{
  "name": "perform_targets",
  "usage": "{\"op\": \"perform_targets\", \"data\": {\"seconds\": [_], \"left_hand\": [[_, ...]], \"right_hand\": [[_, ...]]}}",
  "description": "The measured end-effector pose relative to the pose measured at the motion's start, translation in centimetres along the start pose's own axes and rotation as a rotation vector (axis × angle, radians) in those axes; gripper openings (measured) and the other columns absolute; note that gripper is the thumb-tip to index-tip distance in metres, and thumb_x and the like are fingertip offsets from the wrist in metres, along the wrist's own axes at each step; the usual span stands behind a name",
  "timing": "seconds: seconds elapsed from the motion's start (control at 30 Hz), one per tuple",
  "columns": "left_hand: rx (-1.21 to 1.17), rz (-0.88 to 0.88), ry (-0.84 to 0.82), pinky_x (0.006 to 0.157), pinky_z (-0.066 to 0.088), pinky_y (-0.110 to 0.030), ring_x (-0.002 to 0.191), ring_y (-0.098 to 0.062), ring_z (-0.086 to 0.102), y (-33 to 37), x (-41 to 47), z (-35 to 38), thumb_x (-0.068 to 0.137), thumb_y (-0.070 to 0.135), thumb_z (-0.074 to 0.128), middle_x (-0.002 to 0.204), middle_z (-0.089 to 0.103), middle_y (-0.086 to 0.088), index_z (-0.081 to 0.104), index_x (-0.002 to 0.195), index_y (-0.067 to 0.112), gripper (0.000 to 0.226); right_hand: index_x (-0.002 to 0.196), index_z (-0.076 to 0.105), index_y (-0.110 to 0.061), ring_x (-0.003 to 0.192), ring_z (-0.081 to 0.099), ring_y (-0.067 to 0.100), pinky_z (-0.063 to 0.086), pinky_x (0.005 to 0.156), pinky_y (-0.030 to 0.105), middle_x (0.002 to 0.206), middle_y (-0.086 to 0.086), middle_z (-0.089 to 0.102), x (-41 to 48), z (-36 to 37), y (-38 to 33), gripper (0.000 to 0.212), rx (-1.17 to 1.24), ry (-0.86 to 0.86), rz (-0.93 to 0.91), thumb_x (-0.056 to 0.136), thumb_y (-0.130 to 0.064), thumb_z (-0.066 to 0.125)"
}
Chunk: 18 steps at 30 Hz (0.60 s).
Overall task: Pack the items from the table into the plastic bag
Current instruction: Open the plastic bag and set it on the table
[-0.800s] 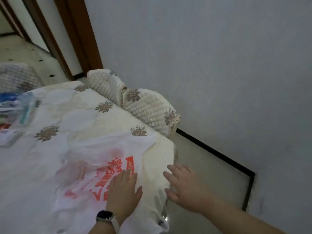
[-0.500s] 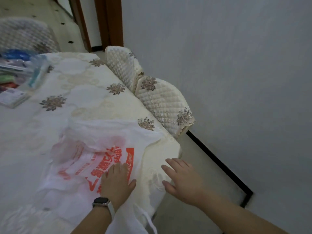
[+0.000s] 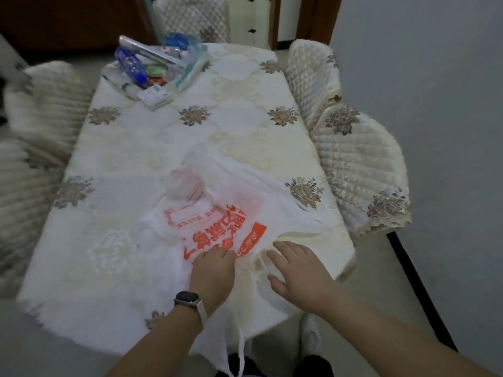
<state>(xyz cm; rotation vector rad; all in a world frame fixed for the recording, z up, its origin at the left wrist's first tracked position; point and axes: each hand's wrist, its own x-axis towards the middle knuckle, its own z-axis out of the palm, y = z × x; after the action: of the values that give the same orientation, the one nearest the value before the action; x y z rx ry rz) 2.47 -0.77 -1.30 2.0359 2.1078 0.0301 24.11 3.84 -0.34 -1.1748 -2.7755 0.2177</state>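
Observation:
A white plastic bag [image 3: 217, 213] with orange print lies flat on the near part of the table [image 3: 152, 142], its handles hanging over the front edge. My left hand [image 3: 213, 273], with a watch on the wrist, presses flat on the bag's near end. Just to the right, my right hand [image 3: 296, 270] lies fingers spread on the bag's edge and the cloth. The items sit in a pile at the far left corner: a blue water bottle [image 3: 130, 66], a white box [image 3: 155, 97], a long clear package [image 3: 148, 53], a toothpaste-like tube [image 3: 189, 74] and small coloured packets [image 3: 155, 73].
A cream embroidered cloth covers the table. Quilted chair backs [image 3: 356, 159] stand along the right side, striped padded chairs [image 3: 35, 118] along the left and another chair [image 3: 190, 17] at the far end. A grey wall [image 3: 435, 104] rises on the right.
The view has swung left, bringing the whole table and the pile of items into sight. Both hands stay on the bag's near end, nearly unmoved.

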Motion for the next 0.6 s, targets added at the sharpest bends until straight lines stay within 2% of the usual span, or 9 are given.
{"op": "perform_targets", "data": {"seconds": [0.07,0.13,0.2,0.3,0.37,0.4,0.47,0.53,0.6], "left_hand": [[-0.035,-0.067,0.074,0.060,0.048,-0.031,0.061,-0.019,0.053,0.9,-1.5,-0.7,0.083,0.012,0.071,0.071,0.062,0.002,0.060,0.073,0.020,0.017],[-0.063,-0.142,0.142,0.061,0.051,-0.033,0.063,-0.020,0.054,2.0,-2.9,-1.7,0.087,0.014,0.067,0.075,0.063,0.001,0.061,0.077,0.019,0.013],[-0.103,-0.190,0.260,0.056,0.049,-0.038,0.063,-0.024,0.056,2.8,-4.0,-2.2,0.088,0.010,0.064,0.074,0.064,-0.002,0.060,0.079,0.016,0.011],[-0.288,-0.276,0.383,0.056,0.049,-0.037,0.067,-0.022,0.058,4.1,-5.7,-3.5,0.096,0.017,0.050,0.080,0.066,-0.001,0.063,0.088,0.014,0.015],[-0.415,-0.300,0.468,0.060,0.048,-0.034,0.071,-0.020,0.059,4.4,-7.0,-4.1,0.097,0.021,0.044,0.084,0.065,0.000,0.062,0.093,0.014,0.020],[-0.488,-0.318,0.500,0.064,0.047,-0.033,0.074,-0.019,0.059,4.4,-7.7,-4.6,0.096,0.022,0.043,0.087,0.065,0.001,0.061,0.096,0.015,0.019],[-0.613,-0.368,0.551,0.069,0.046,-0.030,0.080,-0.017,0.060,4.0,-8.8,-5.6,0.096,0.022,0.043,0.091,0.064,0.005,0.058,0.099,0.021,0.015],[-0.698,-0.393,0.549,0.068,0.044,-0.027,0.079,-0.013,0.059,2.9,-9.8,-6.6,0.099,0.018,0.045,0.089,0.062,0.010,0.051,0.098,0.030,0.014],[-0.697,-0.361,0.496,0.064,0.042,-0.029,0.076,-0.012,0.059,1.8,-11.0,-7.4,0.100,0.019,0.046,0.083,0.060,0.013,0.048,0.096,0.033,0.015]], "right_hand": [[0.119,0.063,-0.015,0.110,0.061,0.030,0.051,0.091,0.041,0.125,0.012,0.063,0.9,0.1,0.7,0.047,0.034,0.042,-0.073,0.083,-0.043,0.056],[0.122,0.060,-0.013,0.111,0.058,0.031,0.049,0.092,0.042,0.127,0.013,0.060,1.9,0.0,1.1,0.050,0.053,0.079,-0.171,0.081,-0.041,0.061],[0.126,0.058,-0.013,0.116,0.055,0.032,0.046,0.095,0.043,0.130,0.014,0.058,2.7,-0.4,1.1,0.057,0.061,0.100,-0.253,0.077,-0.043,0.063],[0.133,0.048,-0.015,0.125,0.050,0.033,0.042,0.102,0.048,0.137,0.015,0.053,3.7,-1.5,0.6,0.069,0.061,0.076,-0.291,0.073,-0.044,0.068],[0.133,0.048,-0.014,0.124,0.051,0.033,0.042,0.102,0.048,0.137,0.014,0.054,4.2,-2.3,-0.1,0.073,0.064,0.049,-0.293,0.070,-0.042,0.073],[0.130,0.053,-0.013,0.121,0.054,0.032,0.044,0.101,0.047,0.133,0.013,0.057,4.4,-2.7,-0.6,0.070,0.063,0.045,-0.295,0.068,-0.039,0.074],[0.115,0.064,-0.010,0.112,0.059,0.031,0.048,0.094,0.043,0.122,0.011,0.063,4.5,-3.2,-1.7,0.050,0.088,0.103,-0.314,0.070,-0.031,0.068],[0.100,0.067,-0.008,0.102,0.063,0.031,0.052,0.087,0.040,0.111,0.010,0.067,4.2,-3.8,-3.1,0.033,0.143,0.157,-0.305,0.076,-0.026,0.053],[0.091,0.065,-0.007,0.086,0.064,0.032,0.050,0.071,0.035,0.096,0.009,0.068,3.6,-4.5,-4.4,0.022,0.194,0.153,-0.252,0.078,-0.021,0.054]]}}
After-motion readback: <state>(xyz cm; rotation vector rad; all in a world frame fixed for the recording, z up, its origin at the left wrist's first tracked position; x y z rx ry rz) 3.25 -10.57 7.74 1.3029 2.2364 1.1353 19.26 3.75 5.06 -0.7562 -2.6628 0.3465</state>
